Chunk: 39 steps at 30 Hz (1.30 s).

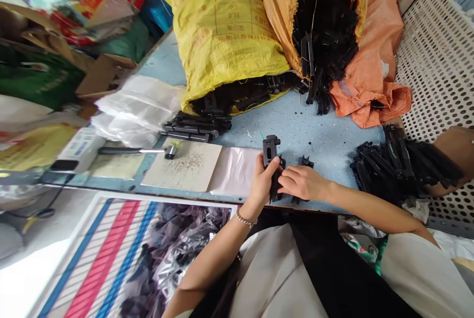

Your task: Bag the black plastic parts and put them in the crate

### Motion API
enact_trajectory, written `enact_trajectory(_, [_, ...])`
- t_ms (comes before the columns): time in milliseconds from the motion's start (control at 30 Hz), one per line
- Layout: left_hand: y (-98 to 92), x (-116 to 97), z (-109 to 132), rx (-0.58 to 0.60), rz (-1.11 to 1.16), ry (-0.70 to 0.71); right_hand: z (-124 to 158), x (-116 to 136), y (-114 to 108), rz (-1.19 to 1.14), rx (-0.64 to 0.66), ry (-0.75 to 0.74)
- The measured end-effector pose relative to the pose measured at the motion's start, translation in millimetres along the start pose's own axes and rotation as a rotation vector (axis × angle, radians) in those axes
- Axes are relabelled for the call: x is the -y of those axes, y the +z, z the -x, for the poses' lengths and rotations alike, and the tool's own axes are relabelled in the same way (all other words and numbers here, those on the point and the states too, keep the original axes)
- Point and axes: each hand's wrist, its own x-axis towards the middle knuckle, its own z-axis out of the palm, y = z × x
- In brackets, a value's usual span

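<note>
My left hand [262, 179] is wrapped round a long black plastic part [270, 149], its thumb lying across the front. The part stands up from the grip with its slotted end away from me. At its lower right side my right hand [300, 182] is closed, fingertips pressed against it; whether a smaller piece is pinched there is hidden. Just beyond the right hand lies another small black part [306, 161] on the blue speckled table [244, 128]. A clear plastic sheet [237, 170] lies left of my left hand.
A hammer [170, 151] rests on a beige board [181, 179]. Black parts spill from a yellow sack [229, 26] and an orange sack [277, 7]. More black parts [400, 160] are piled at right beside a perforated white basket [437, 61]. A striped crate [99, 254] holds plastic bags below the table.
</note>
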Motion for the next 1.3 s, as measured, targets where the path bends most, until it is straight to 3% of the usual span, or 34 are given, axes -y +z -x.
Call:
enact_trajectory(100, [-5.8, 2, -6, -0.005, -0.051, -0.014, 0, 3, 12, 0.027, -0.004, 0.032])
enact_trajectory(200, [-26.5, 2, -18, -0.082, -0.244, 0.122, -7, -20, 17, -0.147, 0.039, 0.145])
enact_trajectory(267, [-45.0, 2, -28, -0.139, -0.431, 0.223, -14, -62, 9, -0.2, -0.008, 0.32])
enact_trajectory(367, [-61.8, 14, -38, -0.146, -0.702, 0.303, -21, -149, -13, 0.038, -0.338, 0.824])
enact_trajectory(433, [-59.8, 33, -38, -0.092, -0.807, 0.348, -19, -200, -26, 0.151, -0.452, 1.099])
enact_trajectory(500, [-51.2, 55, -36, -0.031, -0.865, 0.408, -13, -230, -33, 0.102, -0.448, 1.243])
enact_trajectory(567, [-43.2, 71, -33, -0.005, -0.935, 0.475, -2, -239, -35, 0.038, -0.43, 1.273])
enact_trajectory(667, [-39.2, 77, -28, 0.006, -0.999, 0.54, 19, -221, -34, -0.026, -0.42, 1.252])
enact_trajectory(800, [-27.4, 57, -25, 0.032, -0.745, 0.534, 52, -149, -25, -0.194, -0.367, 1.227])
enact_trajectory(867, [-10.5, 44, -25, 0.123, -0.453, 0.428, 64, -99, -19, -0.391, -0.361, 1.13])
enact_trajectory(933, [9.1, 33, -23, 0.223, -0.146, 0.273, 67, -51, -17, -0.553, -0.333, 0.935])
enact_trajectory(1000, [23.9, 24, -17, 0.272, 0.027, 0.147, 64, -18, -22, -0.512, -0.28, 0.756])
enact_trajectory(1067, [29.8, 16, -5, 0.271, 0.021, 0.099, 55, -6, -31, -0.312, -0.31, 0.639])
enact_trajectory(1167, [25.3, 7, 15, 0.261, -0.096, 0.126, 38, -19, -43, -0.009, -0.387, 0.501])
enact_trajectory(1300, [13.1, 3, 32, 0.275, -0.198, 0.173, 20, -38, -38, -0.045, -0.388, 0.365])
